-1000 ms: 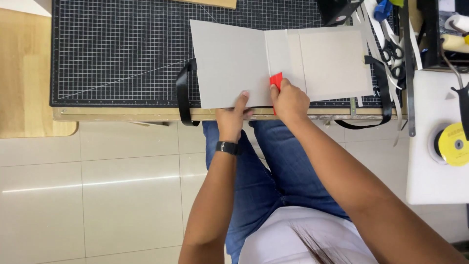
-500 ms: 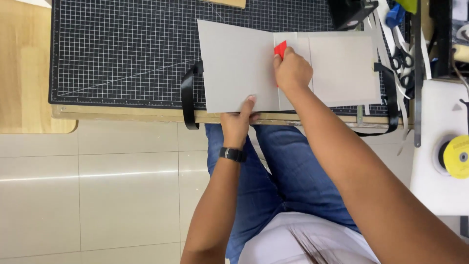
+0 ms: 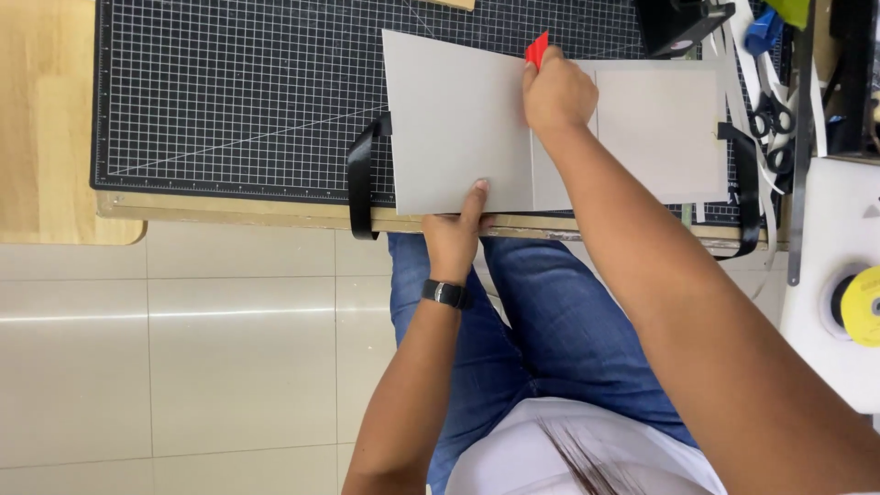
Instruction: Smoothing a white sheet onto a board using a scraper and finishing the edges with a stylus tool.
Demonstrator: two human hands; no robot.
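- Head view: the grey board cover [image 3: 458, 128] lies flat on the black cutting mat [image 3: 238, 92], in the upper middle of the frame, its near edge running along the table's front edge. It shows two large panels with a narrow strip between them.
- Your right hand [image 3: 557, 92] is closed around a small red tool [image 3: 537, 49], whose tip sticks out above your knuckles at the far end of the groove between the left panel and the strip. Held that way, it seems to let you press the edge along the groove.
- Your left hand [image 3: 456, 234] rests at the near edge, index finger stretched onto the left panel and pressing it down, apparently to keep the cover from sliding under the tool's pressure. That hand grips nothing; a dark watch [image 3: 445, 293] sits on its wrist.
- Black ribbon [image 3: 360, 179] loops out from under the cover's left side and hangs over the table edge; a matching loop shows at the right side.
- At the upper right lie scissors [image 3: 768, 124] among other tools, and a yellow tape roll [image 3: 862, 305] sits on a white surface at the right edge.
- Lower down are your blue jeans and the pale tiled floor.
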